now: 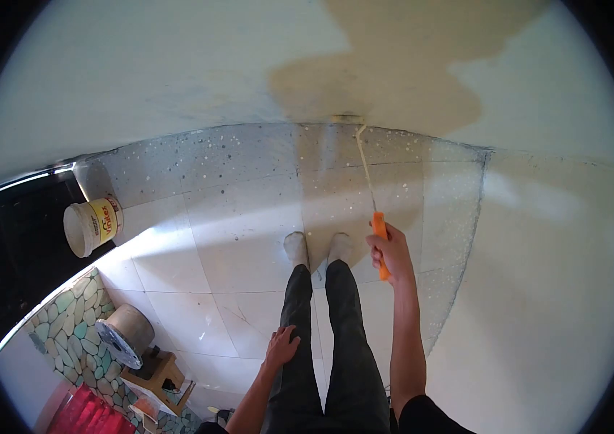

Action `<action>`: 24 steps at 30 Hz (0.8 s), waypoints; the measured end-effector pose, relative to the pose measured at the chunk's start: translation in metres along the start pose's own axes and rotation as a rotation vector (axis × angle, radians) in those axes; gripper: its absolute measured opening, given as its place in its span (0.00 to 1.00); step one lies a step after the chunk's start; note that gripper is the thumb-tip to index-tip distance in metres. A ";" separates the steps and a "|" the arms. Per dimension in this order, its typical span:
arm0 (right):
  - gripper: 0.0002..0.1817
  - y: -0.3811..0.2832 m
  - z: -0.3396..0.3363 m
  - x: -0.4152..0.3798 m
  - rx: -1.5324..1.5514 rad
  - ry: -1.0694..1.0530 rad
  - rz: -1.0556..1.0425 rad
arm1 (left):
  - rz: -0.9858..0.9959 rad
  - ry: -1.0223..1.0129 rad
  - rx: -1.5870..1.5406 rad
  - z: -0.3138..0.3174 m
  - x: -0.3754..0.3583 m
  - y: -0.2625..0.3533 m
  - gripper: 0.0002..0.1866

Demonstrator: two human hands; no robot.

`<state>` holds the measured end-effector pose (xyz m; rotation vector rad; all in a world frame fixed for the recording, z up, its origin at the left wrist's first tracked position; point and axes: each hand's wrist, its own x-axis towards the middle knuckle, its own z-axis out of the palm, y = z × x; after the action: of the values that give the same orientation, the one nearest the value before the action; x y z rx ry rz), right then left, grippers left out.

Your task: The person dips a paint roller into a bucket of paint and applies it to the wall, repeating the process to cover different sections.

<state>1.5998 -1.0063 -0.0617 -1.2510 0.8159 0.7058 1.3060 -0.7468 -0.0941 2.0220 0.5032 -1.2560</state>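
Observation:
My right hand [395, 254] is wrapped round the orange handle of a paint roller [378, 226]. Its thin bent rod stretches away from me to a roller head [349, 118] low on the pale wall [177, 72], just where the wall meets the floor. A shadow falls across that stretch of wall. My left hand [282, 347] rests on my left leg near the knee, fingers spread and nothing held.
Paint spots dot the tiled floor [249, 192] along the wall. A paint bucket [106, 220] stands by the dark doorway at left. Lower left are a cylindrical object [132, 327], a wooden box-like piece [159, 380] and red cloth [90, 414]. Another wall [538, 289] rises at right.

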 end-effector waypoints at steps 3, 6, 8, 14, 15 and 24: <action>0.05 0.019 0.000 0.073 0.056 0.013 -0.008 | -0.037 -0.009 -0.013 -0.002 0.000 0.001 0.26; 0.05 0.037 -0.010 0.141 0.100 -0.073 0.001 | -0.027 -0.008 -0.025 0.003 0.001 -0.007 0.26; 0.05 0.042 -0.012 0.154 0.126 -0.066 0.003 | -0.021 -0.006 -0.027 0.004 0.001 -0.009 0.26; 0.14 0.018 -0.015 0.043 0.041 -0.002 -0.022 | -0.001 0.008 -0.018 0.004 0.000 -0.005 0.26; 0.18 0.011 -0.013 0.010 0.057 -0.001 -0.022 | 0.009 0.010 -0.014 0.006 0.000 -0.004 0.26; 0.12 0.013 -0.019 0.044 0.013 -0.007 -0.012 | -0.019 0.022 -0.038 0.005 -0.002 0.003 0.26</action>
<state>1.6104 -1.0218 -0.1077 -1.2403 0.8054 0.6941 1.3043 -0.7525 -0.0929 2.0054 0.5538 -1.2276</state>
